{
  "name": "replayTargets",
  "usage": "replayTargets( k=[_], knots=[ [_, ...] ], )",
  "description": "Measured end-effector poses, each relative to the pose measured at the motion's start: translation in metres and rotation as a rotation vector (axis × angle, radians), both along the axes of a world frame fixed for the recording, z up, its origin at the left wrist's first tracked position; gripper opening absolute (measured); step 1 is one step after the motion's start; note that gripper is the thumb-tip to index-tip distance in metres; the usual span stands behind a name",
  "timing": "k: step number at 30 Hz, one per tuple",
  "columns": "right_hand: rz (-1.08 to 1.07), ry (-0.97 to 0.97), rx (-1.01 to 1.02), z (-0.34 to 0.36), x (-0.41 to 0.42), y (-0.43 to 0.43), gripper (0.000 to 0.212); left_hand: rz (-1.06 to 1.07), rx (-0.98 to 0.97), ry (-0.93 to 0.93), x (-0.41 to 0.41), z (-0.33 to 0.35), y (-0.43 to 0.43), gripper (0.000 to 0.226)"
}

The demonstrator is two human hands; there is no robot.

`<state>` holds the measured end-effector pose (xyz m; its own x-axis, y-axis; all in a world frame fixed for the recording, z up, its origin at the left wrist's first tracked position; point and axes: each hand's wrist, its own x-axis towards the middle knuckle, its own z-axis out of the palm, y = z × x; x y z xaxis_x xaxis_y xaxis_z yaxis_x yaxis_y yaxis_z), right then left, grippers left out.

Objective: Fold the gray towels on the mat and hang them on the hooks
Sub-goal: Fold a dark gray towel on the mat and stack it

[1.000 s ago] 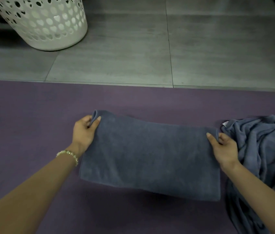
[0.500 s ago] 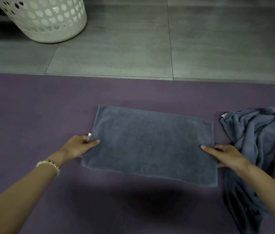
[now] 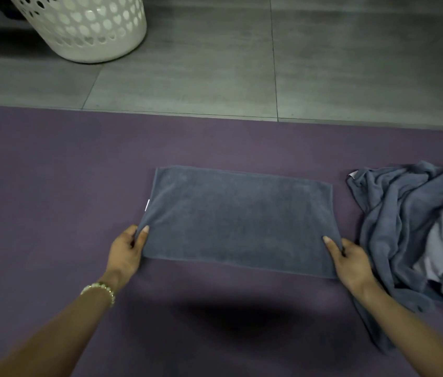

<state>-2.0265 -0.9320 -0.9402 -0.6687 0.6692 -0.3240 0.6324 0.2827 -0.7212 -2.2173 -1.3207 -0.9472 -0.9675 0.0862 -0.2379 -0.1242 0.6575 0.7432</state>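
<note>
Head view, speaker 1: The folded gray towel (image 3: 239, 221) lies flat on the purple mat (image 3: 51, 186). The left hand (image 3: 126, 250) pinches its near-left corner and the right hand (image 3: 350, 261) its near-right corner. Risk?

Speaker 2: It's limp, plush terry, a neat rectangle. I'd guess an uneven lift slides the layers askew, or snags the crumpled towel heap (image 3: 405, 227) just beside it.

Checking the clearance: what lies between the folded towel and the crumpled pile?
Head view: bare purple mat, and nearer, the right hand pinching a corner of the folded towel.
</note>
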Motion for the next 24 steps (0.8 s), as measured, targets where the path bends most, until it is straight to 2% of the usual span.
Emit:
replayTargets(
  k=[5,8,12,15,18,19,21,24],
  knots=[
    [-0.106,0.053,0.007,-0.001,-0.021,0.007,0.043,0.047,-0.063,-0.125,-0.023,0.007,0.014,0.035],
    [-0.17,0.075,-0.032,-0.002,-0.046,0.015,0.042,0.082,-0.076,-0.177,-0.045,0.01,0.033,0.038],
    [-0.175,0.152,0.034,-0.004,-0.063,0.021,0.025,0.071,-0.036,0.01,-0.058,0.006,0.04,0.02],
    [-0.208,0.109,0.049,-0.009,-0.062,0.021,0.024,0.092,-0.028,0.049,-0.057,0.003,0.036,0.008],
    [-0.263,0.111,0.142,-0.004,-0.055,0.013,0.032,0.083,-0.148,-0.021,-0.056,0.0,0.026,0.034],
    [-0.209,0.145,0.222,0.0,-0.053,0.008,0.035,0.048,-0.216,-0.072,-0.056,0.001,0.022,0.042],
    [0.041,0.163,0.408,0.005,-0.05,-0.006,0.044,-0.056,-0.329,-0.142,-0.056,0.005,0.017,0.05],
    [0.421,0.047,0.486,0.002,-0.052,-0.031,0.058,-0.125,-0.303,-0.209,-0.055,0.011,0.021,0.048]
  ],
)
